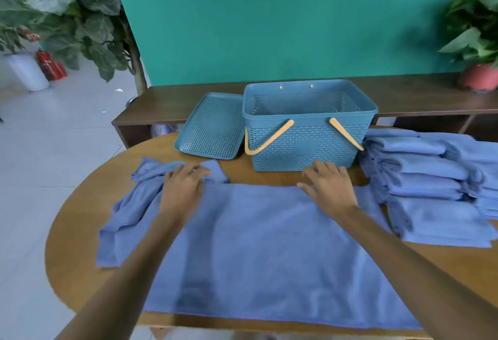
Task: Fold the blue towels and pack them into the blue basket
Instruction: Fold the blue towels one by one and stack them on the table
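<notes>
Pressing flat, your left hand (pixel 183 186) and right hand (pixel 327 186) lie open on one spread towel (pixel 256 245), gripping nothing, just before the one blue basket (pixel 304 145); its lid (pixel 213 126) lies left, one towel stack (pixel 428 178) right.

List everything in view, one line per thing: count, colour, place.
spread towel: one, blue, flat across the table's near middle
crumpled towel: one, blue, bunched at the table's left, its top end under the left hand
folded towels: one stack, blue, on the table's right
basket: one, blue with tan handles, open, behind the spread towel
lid: one, blue, leaning against the basket's left side
table: one, brown wood, rounded
shelf: one, dark brown, behind the table
plants: two, green, far left and far right
left hand: palm down on the crumpled towel
right hand: flat on the spread towel's far edge
</notes>
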